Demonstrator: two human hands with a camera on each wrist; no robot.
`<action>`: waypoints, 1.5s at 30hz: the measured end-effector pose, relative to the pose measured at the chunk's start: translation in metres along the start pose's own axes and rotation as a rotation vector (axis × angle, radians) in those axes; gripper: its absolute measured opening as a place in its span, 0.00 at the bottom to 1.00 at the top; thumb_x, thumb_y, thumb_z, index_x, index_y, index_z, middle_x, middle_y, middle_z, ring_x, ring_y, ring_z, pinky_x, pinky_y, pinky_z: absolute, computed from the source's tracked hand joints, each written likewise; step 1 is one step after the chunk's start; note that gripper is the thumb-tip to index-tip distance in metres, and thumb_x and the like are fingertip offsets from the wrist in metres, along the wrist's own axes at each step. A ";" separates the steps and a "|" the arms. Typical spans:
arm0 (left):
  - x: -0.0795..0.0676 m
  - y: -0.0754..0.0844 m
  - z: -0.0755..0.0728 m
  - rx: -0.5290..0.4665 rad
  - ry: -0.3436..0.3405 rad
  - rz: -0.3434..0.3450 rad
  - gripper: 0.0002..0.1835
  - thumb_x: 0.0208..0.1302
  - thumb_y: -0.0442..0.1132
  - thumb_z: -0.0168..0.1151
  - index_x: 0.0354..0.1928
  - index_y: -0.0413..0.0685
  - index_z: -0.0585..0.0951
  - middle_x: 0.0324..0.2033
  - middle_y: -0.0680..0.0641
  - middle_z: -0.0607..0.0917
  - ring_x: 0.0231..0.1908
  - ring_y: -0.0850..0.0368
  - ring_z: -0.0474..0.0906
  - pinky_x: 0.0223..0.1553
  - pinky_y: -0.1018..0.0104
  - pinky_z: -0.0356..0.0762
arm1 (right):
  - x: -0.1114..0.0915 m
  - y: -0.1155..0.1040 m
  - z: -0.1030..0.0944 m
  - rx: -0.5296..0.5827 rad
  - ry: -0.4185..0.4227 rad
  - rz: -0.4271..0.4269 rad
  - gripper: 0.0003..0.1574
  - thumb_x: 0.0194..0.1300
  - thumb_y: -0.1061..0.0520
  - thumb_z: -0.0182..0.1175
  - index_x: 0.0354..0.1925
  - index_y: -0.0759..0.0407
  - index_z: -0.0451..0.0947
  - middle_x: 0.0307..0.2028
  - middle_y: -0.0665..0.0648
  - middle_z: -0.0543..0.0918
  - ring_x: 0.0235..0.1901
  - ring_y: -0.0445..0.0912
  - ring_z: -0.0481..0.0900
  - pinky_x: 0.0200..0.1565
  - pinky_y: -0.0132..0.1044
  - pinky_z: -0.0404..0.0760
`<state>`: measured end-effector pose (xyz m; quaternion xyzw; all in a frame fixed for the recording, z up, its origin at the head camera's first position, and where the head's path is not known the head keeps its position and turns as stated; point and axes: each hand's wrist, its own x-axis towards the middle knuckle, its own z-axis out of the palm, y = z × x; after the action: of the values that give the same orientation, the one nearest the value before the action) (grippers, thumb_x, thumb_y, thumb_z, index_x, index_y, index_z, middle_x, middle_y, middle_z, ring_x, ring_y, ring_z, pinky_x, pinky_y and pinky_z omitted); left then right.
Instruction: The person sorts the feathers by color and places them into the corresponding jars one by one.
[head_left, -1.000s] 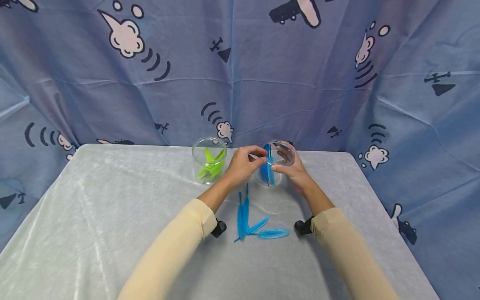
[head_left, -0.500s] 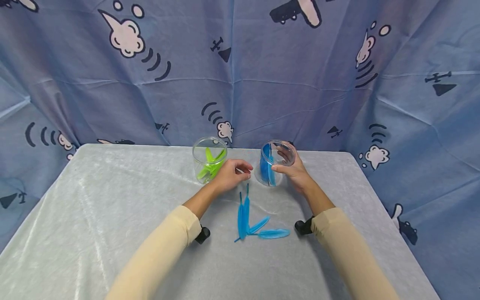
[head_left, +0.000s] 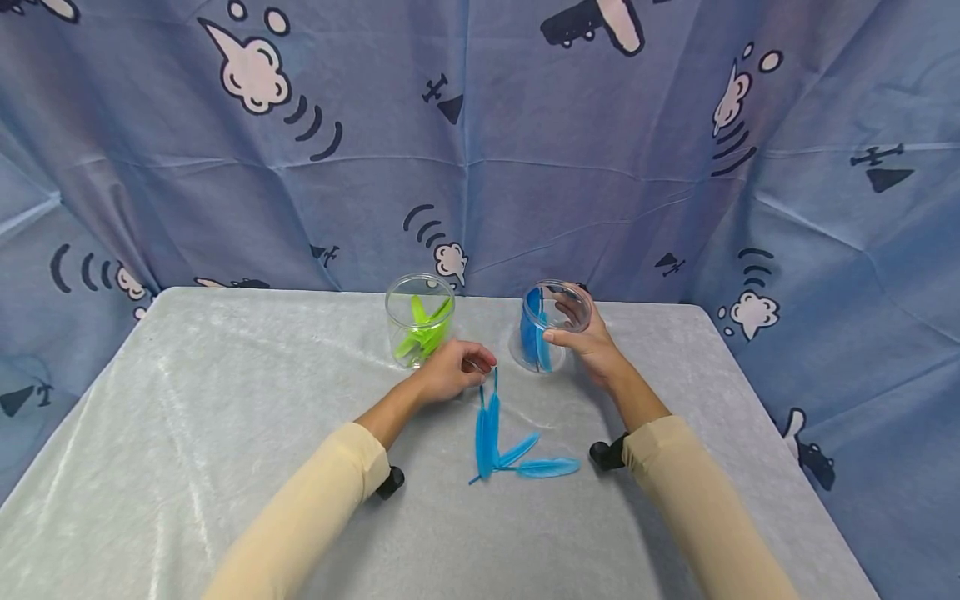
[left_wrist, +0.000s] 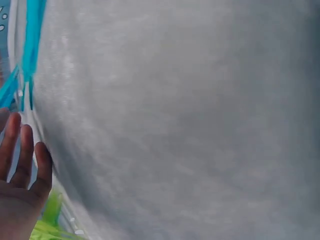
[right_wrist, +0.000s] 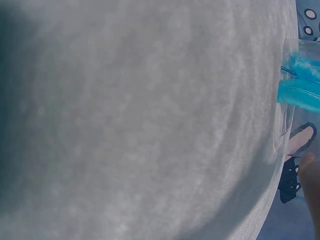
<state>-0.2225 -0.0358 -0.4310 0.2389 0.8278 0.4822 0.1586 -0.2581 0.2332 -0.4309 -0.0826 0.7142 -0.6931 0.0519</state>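
Blue printed cloth [head_left: 555,142] backs a table [head_left: 225,450] where the right hand [head_left: 596,343] grips a clear jar [head_left: 558,360] of blue feathers [head_left: 532,333]. The left hand [head_left: 452,370], fingers relaxed, is beside loose feathers [head_left: 492,435] lying there.

You have bright blue feathers [head_left: 492,429], lime-green feathers [head_left: 427,335], a pale grey tablecloth [head_left: 240,400], cream sleeves [head_left: 307,508] and a blue curtain [head_left: 562,158] patterned with black-outlined pale clouds [head_left: 255,79]
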 end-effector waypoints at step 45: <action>-0.009 -0.015 0.007 0.148 -0.116 0.180 0.12 0.59 0.22 0.62 0.43 0.38 0.84 0.33 0.47 0.85 0.36 0.62 0.77 0.47 0.67 0.75 | 0.000 0.001 0.000 -0.004 0.006 0.005 0.54 0.61 0.75 0.60 0.76 0.52 0.46 0.75 0.64 0.55 0.75 0.53 0.50 0.74 0.50 0.43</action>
<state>-0.2149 -0.0419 -0.4472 0.3507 0.8257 0.4177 0.1442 -0.2582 0.2328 -0.4315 -0.0785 0.7159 -0.6919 0.0513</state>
